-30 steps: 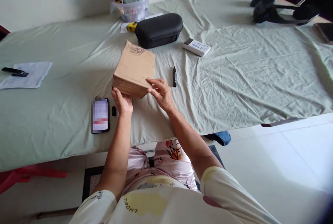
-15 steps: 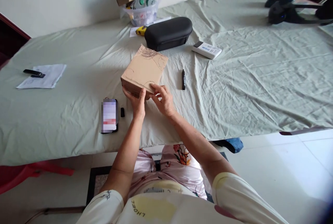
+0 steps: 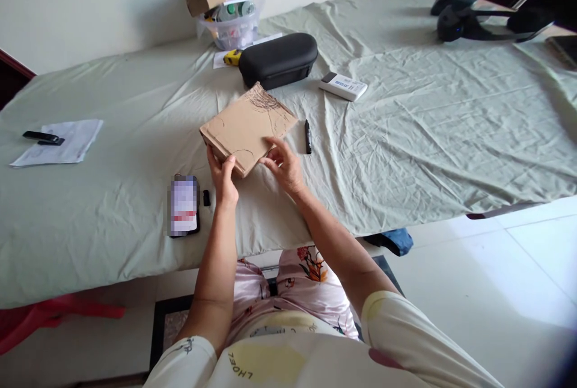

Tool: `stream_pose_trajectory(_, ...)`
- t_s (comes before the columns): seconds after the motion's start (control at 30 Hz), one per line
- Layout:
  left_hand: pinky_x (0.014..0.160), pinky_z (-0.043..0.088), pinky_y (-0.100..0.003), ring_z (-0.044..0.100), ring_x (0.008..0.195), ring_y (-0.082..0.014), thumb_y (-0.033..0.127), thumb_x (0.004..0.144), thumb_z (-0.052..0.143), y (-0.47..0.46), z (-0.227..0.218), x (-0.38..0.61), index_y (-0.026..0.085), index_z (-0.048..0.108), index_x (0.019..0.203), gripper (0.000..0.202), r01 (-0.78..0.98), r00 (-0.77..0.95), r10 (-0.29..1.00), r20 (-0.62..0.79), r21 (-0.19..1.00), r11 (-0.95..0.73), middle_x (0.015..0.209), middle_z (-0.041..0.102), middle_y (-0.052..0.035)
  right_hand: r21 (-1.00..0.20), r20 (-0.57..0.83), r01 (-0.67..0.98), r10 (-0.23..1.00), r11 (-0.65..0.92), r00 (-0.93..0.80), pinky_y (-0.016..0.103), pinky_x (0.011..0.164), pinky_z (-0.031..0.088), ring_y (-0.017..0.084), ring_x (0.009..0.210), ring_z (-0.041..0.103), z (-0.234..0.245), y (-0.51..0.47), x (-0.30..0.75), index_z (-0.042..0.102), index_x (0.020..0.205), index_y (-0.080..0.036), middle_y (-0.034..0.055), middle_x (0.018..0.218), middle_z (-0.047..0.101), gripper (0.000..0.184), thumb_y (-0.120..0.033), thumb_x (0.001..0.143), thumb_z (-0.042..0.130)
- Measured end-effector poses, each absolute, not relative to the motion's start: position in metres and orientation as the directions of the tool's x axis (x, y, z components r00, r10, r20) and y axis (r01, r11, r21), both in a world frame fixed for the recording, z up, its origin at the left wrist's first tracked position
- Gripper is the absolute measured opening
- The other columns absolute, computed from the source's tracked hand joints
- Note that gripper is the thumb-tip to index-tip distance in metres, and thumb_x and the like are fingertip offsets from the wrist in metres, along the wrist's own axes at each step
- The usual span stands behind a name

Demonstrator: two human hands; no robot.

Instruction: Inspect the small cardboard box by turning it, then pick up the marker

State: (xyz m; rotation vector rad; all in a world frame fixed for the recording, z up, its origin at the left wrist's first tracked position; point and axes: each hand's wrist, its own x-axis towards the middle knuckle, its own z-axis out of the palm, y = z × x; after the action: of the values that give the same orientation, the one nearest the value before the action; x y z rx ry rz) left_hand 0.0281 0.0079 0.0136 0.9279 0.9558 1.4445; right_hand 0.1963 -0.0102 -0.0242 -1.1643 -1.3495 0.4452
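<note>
Left hand [image 3: 224, 178]: thumb and fingers closed on near edge of tan, dark-scribbled cardboard box [image 3: 247, 126]. Right hand [image 3: 285, 166]: half-curled, fingers parted at box's right edge; grip cannot be told. Box: left of slim black marker [image 3: 308, 137], short of rounded, oblong black case [image 3: 279, 60].

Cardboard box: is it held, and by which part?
The left hand holds the cardboard box by its near-left side; the right hand is at its right edge, grip unclear.
</note>
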Motion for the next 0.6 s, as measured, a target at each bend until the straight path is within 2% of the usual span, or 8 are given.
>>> stream_pose_trajectory(0.1,0.094,0.061,-0.036,0.064,0.140,-0.0309,0.057,0.070,0.083,0.008,0.019,0.027,0.032,0.055,0.151,0.089,-0.396,-0.032,0.999,0.013,0.918,-0.024,0.146,0.069,-0.0082,-0.871,0.481,0.335,0.768,0.361,0.423,0.031,0.068,0.053,0.015,0.066,0.057,-0.032,-0.002,0.215,0.051,0.155,-0.027,-0.0027,0.078,0.067,0.087,-0.079,0.088,0.071)
stream_pose_trajectory(0.17,0.091,0.061,-0.035,0.065,0.138,-0.0304,0.058,0.068,0.083,0.008,0.021,0.025,0.031,0.062,0.143,0.083,-0.408,-0.002,1.000,0.013,0.913,-0.013,0.139,0.072,-0.0068,-0.886,0.461,0.315,0.721,0.340,0.517,0.032,0.069,0.053,0.016,0.066,0.057,-0.034,0.001,0.228,0.042,0.161,-0.028,-0.0018,0.082,0.068,0.092,-0.077,0.088,0.071)
stream_pose_trajectory(0.23,0.092,0.061,-0.034,0.064,0.138,-0.0296,0.060,0.069,0.084,0.009,0.020,0.022,0.031,0.064,0.140,0.080,-0.417,0.020,0.999,0.031,0.909,-0.019,0.136,0.073,-0.0057,-0.897,0.441,0.294,0.669,0.329,0.598,0.031,0.067,0.051,0.016,0.065,0.054,-0.033,0.001,0.238,0.044,0.160,-0.028,-0.0026,0.081,0.066,0.092,-0.078,0.088,0.071)
stream_pose_trajectory(0.3,0.094,0.061,-0.033,0.064,0.139,-0.0290,0.062,0.071,0.083,0.010,0.018,0.020,0.031,0.065,0.140,0.078,-0.422,0.037,0.999,0.038,0.906,-0.019,0.137,0.073,-0.0054,-0.908,0.419,0.284,0.627,0.309,0.657,0.029,0.064,0.047,0.014,0.063,0.050,-0.030,0.000,0.244,0.058,0.146,-0.027,-0.0052,0.075,0.059,0.080,-0.080,0.087,0.069)
stream_pose_trajectory(0.37,0.096,0.061,-0.034,0.065,0.139,-0.0291,0.065,0.074,0.082,0.012,0.015,0.018,0.030,0.066,0.139,0.076,-0.419,0.055,0.998,0.023,0.908,0.002,0.139,0.073,-0.0062,-0.916,0.401,0.279,0.611,0.289,0.683,0.027,0.062,0.043,0.012,0.062,0.045,-0.024,-0.002,0.247,0.070,0.123,-0.026,-0.0072,0.070,0.049,0.066,-0.081,0.087,0.068)
stream_pose_trajectory(0.47,0.104,0.060,-0.035,0.063,0.143,-0.0284,0.074,0.078,0.077,0.015,0.012,0.019,0.027,0.069,0.135,0.074,-0.431,0.051,0.998,0.029,0.903,-0.005,0.147,0.070,-0.0087,-0.924,0.379,0.252,0.605,0.287,0.700,0.025,0.060,0.038,0.010,0.062,0.040,-0.017,-0.006,0.246,0.073,0.100,-0.024,-0.0072,0.069,0.041,0.061,-0.083,0.085,0.068)
stream_pose_trajectory(0.6,0.120,0.053,-0.037,0.056,0.152,-0.0257,0.090,0.080,0.065,0.018,0.010,0.021,0.028,0.067,0.139,0.085,-0.443,0.027,0.993,0.118,0.892,-0.094,0.162,0.060,-0.0086,-0.927,0.372,0.253,0.596,0.276,0.712,0.026,0.062,0.037,0.010,0.064,0.040,-0.014,-0.008,0.241,0.072,0.089,-0.023,-0.0055,0.071,0.047,0.059,-0.082,0.085,0.070)
